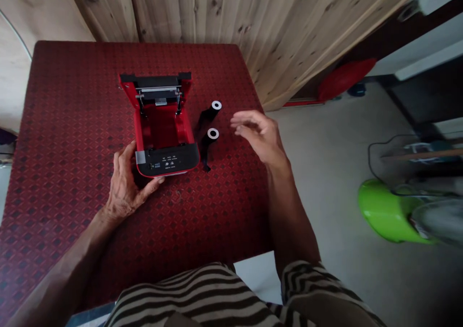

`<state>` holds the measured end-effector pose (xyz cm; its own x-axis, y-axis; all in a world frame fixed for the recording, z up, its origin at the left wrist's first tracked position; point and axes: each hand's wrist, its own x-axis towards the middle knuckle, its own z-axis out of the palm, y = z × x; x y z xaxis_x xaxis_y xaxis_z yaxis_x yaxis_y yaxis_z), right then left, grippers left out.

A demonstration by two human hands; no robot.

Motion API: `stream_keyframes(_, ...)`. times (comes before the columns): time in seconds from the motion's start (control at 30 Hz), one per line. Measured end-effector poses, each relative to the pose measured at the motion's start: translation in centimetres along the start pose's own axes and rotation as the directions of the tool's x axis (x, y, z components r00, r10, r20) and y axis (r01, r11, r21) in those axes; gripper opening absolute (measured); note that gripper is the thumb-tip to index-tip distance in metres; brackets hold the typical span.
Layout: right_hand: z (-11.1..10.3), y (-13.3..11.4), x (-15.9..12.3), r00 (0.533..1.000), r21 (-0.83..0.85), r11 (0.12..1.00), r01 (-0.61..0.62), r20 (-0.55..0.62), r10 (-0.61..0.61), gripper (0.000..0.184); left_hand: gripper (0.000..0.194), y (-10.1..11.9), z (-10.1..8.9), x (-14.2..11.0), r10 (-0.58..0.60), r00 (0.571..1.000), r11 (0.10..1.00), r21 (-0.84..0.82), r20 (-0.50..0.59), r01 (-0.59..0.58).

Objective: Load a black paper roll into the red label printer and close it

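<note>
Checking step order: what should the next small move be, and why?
Probably move the right hand to grasp the black roll nearer the body: that hand looks empty and close by, while the red device has its lid raised, no roll in its bay, its corner held by the left hand.

Home-like room: plank wall (224,13), tablecloth (224,211)

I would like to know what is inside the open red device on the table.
Inside the red device, a red hollow shows, with nothing loose visible; a pale bar crosses the underside of its raised lid. What lies beneath the black front panel is covered.
</note>
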<state>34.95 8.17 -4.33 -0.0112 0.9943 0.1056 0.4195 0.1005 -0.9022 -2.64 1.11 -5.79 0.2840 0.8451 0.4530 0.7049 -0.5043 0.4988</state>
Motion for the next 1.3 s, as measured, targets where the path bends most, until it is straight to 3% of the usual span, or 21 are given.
stream_keyframes(0.07, 0.5, 0.6, 1.9, 0.995, -0.045, 0.998, 0.033, -0.088, -0.037, 0.044, 0.100, 0.0, 0.0, 0.0, -0.009, 1.000, 1.000, -0.009, -0.003, 0.009)
stream_keyframes(0.17, 2.7, 1.1, 4.3, 0.997, -0.110, 0.993, 0.051, -0.046, -0.056, 0.058, 0.100, 0.0, 0.0, -0.1, -0.020, 1.000, 1.000, -0.001, -0.003, 0.020)
stream_keyframes(0.3, 4.8, 1.4, 5.6, 0.997, -0.198, 0.978, 0.065, -0.021, -0.071, 0.040, 0.100, 0.0, -0.1, -0.1, -0.020, 1.000, 1.000, 0.001, 0.023, 0.020)
stream_keyframes(0.47, 3.7, 0.5, 5.2, 0.986, -0.145, 0.982, 0.121, -0.098, -0.136, 0.031, 0.099, -0.1, 0.0, -0.2, -0.027, 1.000, 1.000, -0.006, 0.014, 0.027)
stream_keyframes(0.53, 2.1, -1.5, 4.3, 0.979, -0.129, 0.981, 0.147, -0.119, -0.163, 0.033, 0.099, -0.2, 0.3, -0.3, -0.029, 1.000, 0.999, -0.015, 0.004, 0.029)
stream_keyframes(0.63, -0.4, -6.6, 2.1, 0.984, -0.108, 0.981, 0.164, -0.058, -0.171, 0.037, 0.100, -0.3, 0.5, -0.5, -0.029, 1.000, 0.999, -0.020, -0.012, 0.028)
stream_keyframes(0.73, -1.3, -11.7, 0.1, 0.968, -0.076, 0.973, 0.218, 0.145, -0.205, 0.039, 0.104, -0.2, 0.6, -0.7, -0.031, 0.999, 0.999, -0.043, -0.036, 0.029)
stream_keyframes(0.87, 1.9, -15.1, -0.2, 0.867, -0.254, 0.885, 0.390, 0.424, -0.261, 0.034, 0.114, 0.0, 0.3, -1.0, -0.009, 0.996, 0.997, -0.082, -0.090, 0.002)
stream_keyframes(1.03, 8.3, -15.9, 1.3, 0.762, -0.420, 0.709, 0.566, 0.596, -0.255, 0.030, 0.102, 0.0, 0.2, -1.3, -0.035, 0.997, 0.996, -0.081, -0.069, 0.029)
stream_keyframes(1.2, 10.9, -16.4, 2.2, 0.776, -0.634, 0.522, 0.571, 0.625, -0.090, 0.029, 0.097, 0.0, 0.4, -1.3, -0.050, 0.997, 0.994, -0.100, -0.054, 0.044)
stream_keyframes(1.3, 11.2, -16.6, 2.5, 0.781, -0.675, 0.474, 0.566, 0.623, -0.046, 0.031, 0.095, 0.1, 0.4, -1.3, -0.055, 0.997, 0.993, -0.108, -0.051, 0.049)
